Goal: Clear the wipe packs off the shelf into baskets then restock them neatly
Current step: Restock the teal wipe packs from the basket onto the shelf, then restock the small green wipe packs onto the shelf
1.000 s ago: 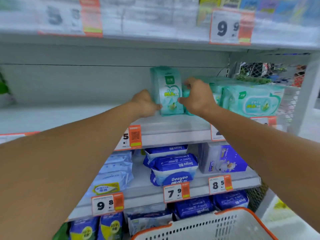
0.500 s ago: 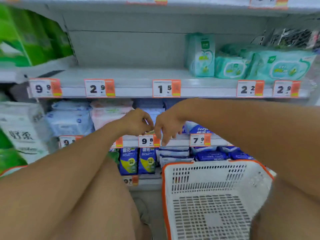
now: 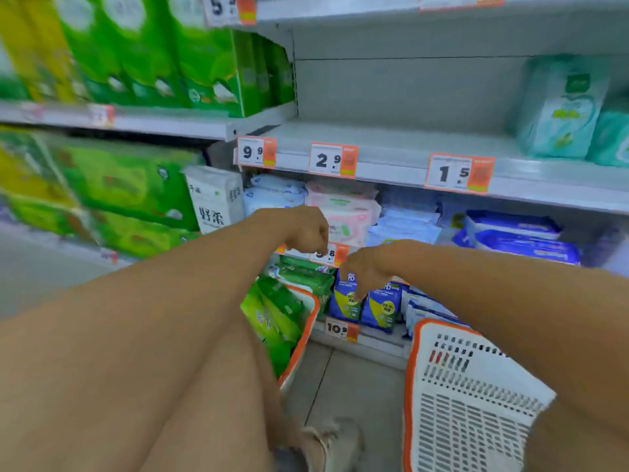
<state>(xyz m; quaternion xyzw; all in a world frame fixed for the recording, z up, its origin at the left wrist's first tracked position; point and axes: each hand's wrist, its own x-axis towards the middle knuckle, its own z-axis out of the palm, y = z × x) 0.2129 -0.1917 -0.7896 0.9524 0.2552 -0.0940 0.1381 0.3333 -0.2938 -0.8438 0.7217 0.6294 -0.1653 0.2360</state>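
Observation:
A teal wipe pack (image 3: 561,107) stands upright at the right end of the pale shelf (image 3: 374,144), with more teal packs (image 3: 611,137) beside it at the frame's edge. My left hand (image 3: 304,229) and my right hand (image 3: 366,272) hang in front of the lower shelves with fingers loosely curled, holding nothing. Below my left arm, an orange-rimmed basket (image 3: 306,332) holds green wipe packs (image 3: 275,311). A white basket with an orange rim (image 3: 466,396) stands at lower right; I see nothing in it.
Green tissue cartons (image 3: 204,63) fill the shelves on the left. Blue, pink and white packs (image 3: 343,212) crowd the lower shelves, with blue-yellow packs (image 3: 377,304) below. Price tags (image 3: 332,160) line the shelf edges. My shoe (image 3: 333,444) stands on the grey floor between the baskets.
My hands let go of the upright teal pack and dropped from the shelf to mid-height. The view swung left, bringing the green cartons and the basket of green packs into sight.

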